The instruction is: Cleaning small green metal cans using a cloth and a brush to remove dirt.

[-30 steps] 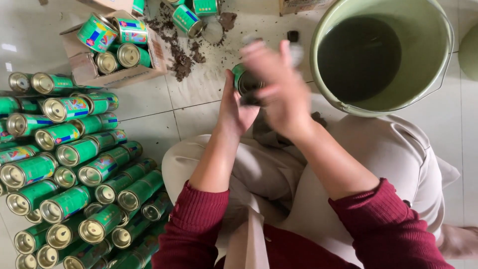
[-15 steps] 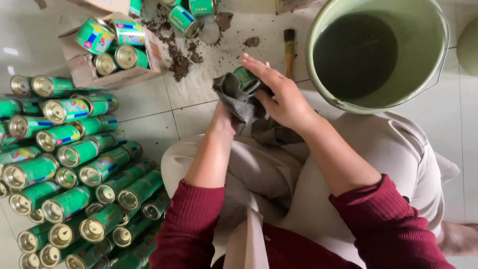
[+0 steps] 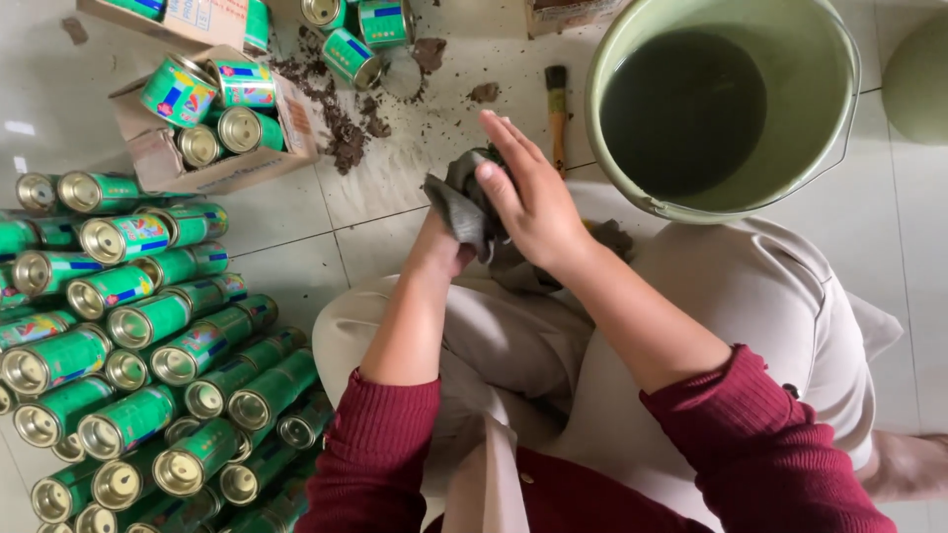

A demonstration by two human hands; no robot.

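My right hand (image 3: 533,202) lies over a grey cloth (image 3: 456,209), with the thumb pinching the cloth and the fingers stretched forward. The cloth is wrapped around a green tin can that is almost fully hidden under it. My left hand (image 3: 442,253) holds this bundle from below and only its wrist and heel show. Both hands are above my lap, just left of a pale green bucket (image 3: 634,188) of dark water.
Rows of green tin cans (image 3: 148,345) lie on the tiled floor at the left. A torn cardboard box (image 3: 259,170) with more cans sits at the upper left. Dirt crumbs (image 3: 341,123) and a small brush (image 3: 558,99) lie on the floor ahead.
The right hand has slid over the can and pulled the cloth across it. The can, visible before, is now covered. The hands have shifted slightly towards me.
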